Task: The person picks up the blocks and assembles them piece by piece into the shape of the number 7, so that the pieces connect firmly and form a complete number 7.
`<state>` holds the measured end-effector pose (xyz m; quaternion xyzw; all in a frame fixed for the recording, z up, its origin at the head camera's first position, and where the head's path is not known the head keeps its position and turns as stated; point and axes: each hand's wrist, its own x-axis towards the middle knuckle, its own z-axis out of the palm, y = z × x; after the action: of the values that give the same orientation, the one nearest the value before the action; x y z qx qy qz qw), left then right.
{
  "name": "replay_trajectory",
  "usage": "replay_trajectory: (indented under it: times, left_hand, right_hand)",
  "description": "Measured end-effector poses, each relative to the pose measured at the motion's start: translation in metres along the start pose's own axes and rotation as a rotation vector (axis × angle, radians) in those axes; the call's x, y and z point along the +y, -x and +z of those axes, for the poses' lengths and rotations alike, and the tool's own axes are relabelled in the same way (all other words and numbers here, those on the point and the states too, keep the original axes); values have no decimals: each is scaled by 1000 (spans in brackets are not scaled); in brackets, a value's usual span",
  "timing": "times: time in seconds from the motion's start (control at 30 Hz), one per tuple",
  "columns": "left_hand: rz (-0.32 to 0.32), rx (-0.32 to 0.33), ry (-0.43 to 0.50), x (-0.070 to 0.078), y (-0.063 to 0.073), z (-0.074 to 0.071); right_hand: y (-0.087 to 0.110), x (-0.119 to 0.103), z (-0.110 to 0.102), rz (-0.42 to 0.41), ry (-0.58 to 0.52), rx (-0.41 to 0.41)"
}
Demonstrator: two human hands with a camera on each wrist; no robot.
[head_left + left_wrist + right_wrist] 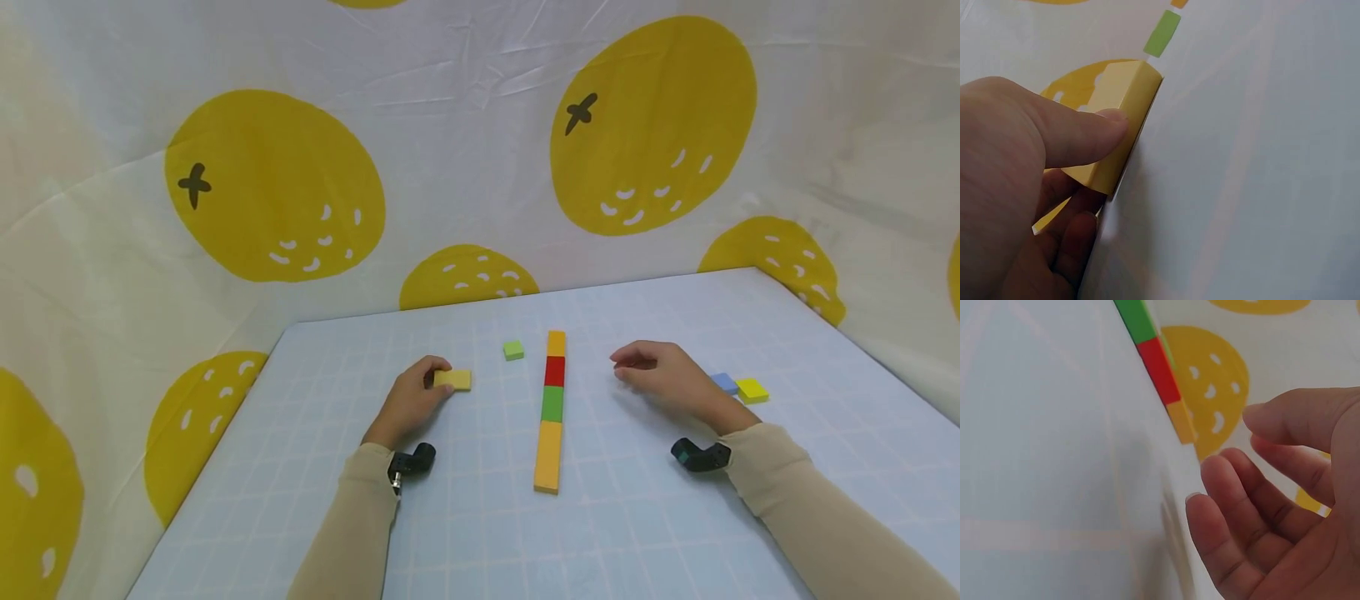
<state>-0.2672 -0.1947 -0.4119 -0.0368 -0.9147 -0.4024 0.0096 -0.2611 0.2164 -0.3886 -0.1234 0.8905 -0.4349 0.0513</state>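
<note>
My left hand (414, 398) pinches a pale yellow block (457, 381) between thumb and fingers, low over the table; the left wrist view shows the thumb pressed on the side of the same pale yellow block (1129, 119). To its right runs a straight row of blocks: a long orange block (548, 457) nearest me, then a green block (552, 404), a red block (554, 372) and a small orange block (557, 342) at the far end. Right of that row, my right hand (663, 375) hovers with loosely bent fingers (1225, 500) and nothing in them.
A small light green block (513, 350) lies left of the row's far end. Beyond my right wrist are a blue block (724, 383) and a bright yellow block (752, 390). A fruit-patterned curtain (465, 167) closes off the back and sides of the table (480, 533).
</note>
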Motion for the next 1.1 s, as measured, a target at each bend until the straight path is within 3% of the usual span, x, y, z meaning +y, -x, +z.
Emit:
replay_trajectory:
  times: [0.5, 1.1]
  left_hand:
    - [5, -4, -7, 2, 2, -1]
    - [58, 17, -18, 0, 2, 1]
  right_hand:
    - [17, 18, -33, -4, 7, 56]
    - [33, 34, -62, 41, 51, 156]
